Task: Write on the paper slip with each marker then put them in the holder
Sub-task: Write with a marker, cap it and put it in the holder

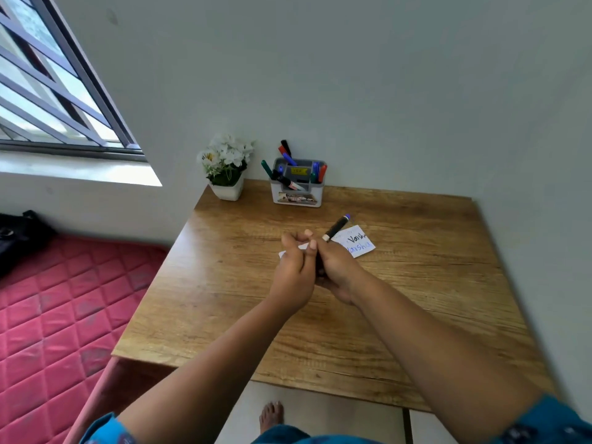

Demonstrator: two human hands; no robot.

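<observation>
Wooden table [416,283], right hand [336,270] gripping marker [336,227], left hand [294,267] seemingly clenched, paper slip [360,243] reading "Varsh".

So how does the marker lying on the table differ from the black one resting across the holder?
The table marker has a blue end cap and lies flat beside the paper slip; the holder marker shows a red-and-white label and lies tilted across the marker holder. The table marker lies apart; the holder marker sits among other markers. Both have black bodies.
</observation>
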